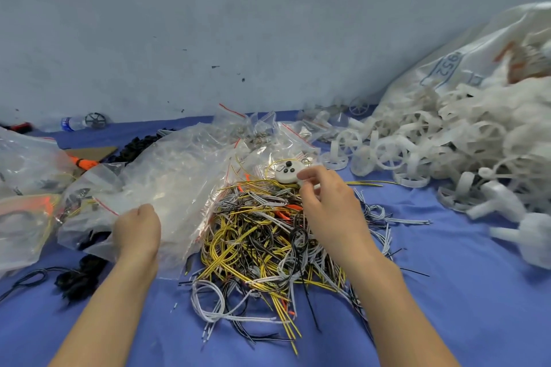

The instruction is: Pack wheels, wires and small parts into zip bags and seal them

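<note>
A blue cloth (447, 292) covers the table, which meets a pale grey wall (208, 24) at the back. On the right, a big white sack (447, 68) with blue print lies slumped, and a heap of translucent white wheels (432, 140) spills from it across the cloth. Left of centre lies a large crumpled pile of clear zip bags (167, 182) with red seal strips; more bags, some already filled, sit at the far left edge (24, 217). In the middle, just beside the bags and partly lying on them, is a tangled pile of wires (262, 244) in yellow, black, white and grey. A small heap of black parts (77, 277) lies near the left forearm.

The left hand (137, 232) rests on the clear bags with fingers curled under into the plastic; whether its grip actually holds a bag cannot be told. The right hand (328, 202) hovers over the far side of the wire pile, its grip pinching a small white round part (287, 173) with black dots on it between thumb and fingertips. A plastic bottle (71, 123) lies by the wall at back left.
</note>
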`<state>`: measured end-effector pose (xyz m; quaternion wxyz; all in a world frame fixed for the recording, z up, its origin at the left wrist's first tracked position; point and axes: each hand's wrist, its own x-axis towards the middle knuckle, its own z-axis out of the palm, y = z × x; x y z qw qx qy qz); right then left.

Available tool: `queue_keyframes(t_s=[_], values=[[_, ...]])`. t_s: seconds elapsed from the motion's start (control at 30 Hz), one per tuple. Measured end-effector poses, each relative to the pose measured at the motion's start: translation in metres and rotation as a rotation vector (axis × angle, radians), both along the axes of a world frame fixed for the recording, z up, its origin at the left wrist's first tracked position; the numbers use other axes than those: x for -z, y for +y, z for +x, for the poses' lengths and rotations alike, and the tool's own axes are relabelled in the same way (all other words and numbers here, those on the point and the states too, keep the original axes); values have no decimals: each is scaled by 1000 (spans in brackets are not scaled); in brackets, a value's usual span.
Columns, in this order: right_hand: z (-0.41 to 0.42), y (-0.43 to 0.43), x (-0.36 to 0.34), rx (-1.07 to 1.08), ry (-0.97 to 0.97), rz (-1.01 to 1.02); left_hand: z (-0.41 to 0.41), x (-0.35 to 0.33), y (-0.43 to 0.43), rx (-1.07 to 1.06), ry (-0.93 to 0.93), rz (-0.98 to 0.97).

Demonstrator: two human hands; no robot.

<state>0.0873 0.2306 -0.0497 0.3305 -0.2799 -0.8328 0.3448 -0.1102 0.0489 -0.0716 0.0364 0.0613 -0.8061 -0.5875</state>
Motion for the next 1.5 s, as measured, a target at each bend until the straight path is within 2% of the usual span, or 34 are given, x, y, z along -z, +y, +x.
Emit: queue_keyframes(t_s=[0.07,0.17,0.23,0.3,0.37,0.43,0.5,0.6,0.7,0.9,1.13,1.23,1.3,1.37,1.43,1.5], values=[[1,0,-1,0,10,4,9,-14,3,35,254,-111],[1,-1,-6,16,92,-12,43,-59,21,198,725,-65],[3,-3,-12,-6,225,-80,71,-85,42,429,886,61],[6,-6,-19,-46,387,-179,99,-96,64,653,945,131],[8,-10,-26,-68,533,-278,121,-94,85,781,921,123],[11,-10,-27,-73,603,-340,132,-80,100,837,815,146],[14,-8,-23,-74,578,-356,135,-58,106,845,681,178],[17,-5,-13,-32,425,-331,135,-28,106,873,486,204],[19,-4,-10,-13,348,-289,138,-14,108,881,467,176],[24,-2,-8,36,324,-258,146,-11,112,879,419,210],[28,-6,-4,-70,384,-380,150,-16,105,1033,156,432],[33,-6,-4,-53,389,-378,152,-17,105,1007,80,511],[38,-4,-5,19,402,-366,151,-18,106,926,112,518],[45,-2,-9,121,429,-322,149,-19,107,815,270,441],[50,-3,-14,238,479,-224,151,-25,111,740,411,400],[53,-8,-20,353,530,-71,157,-34,120,775,433,431]])
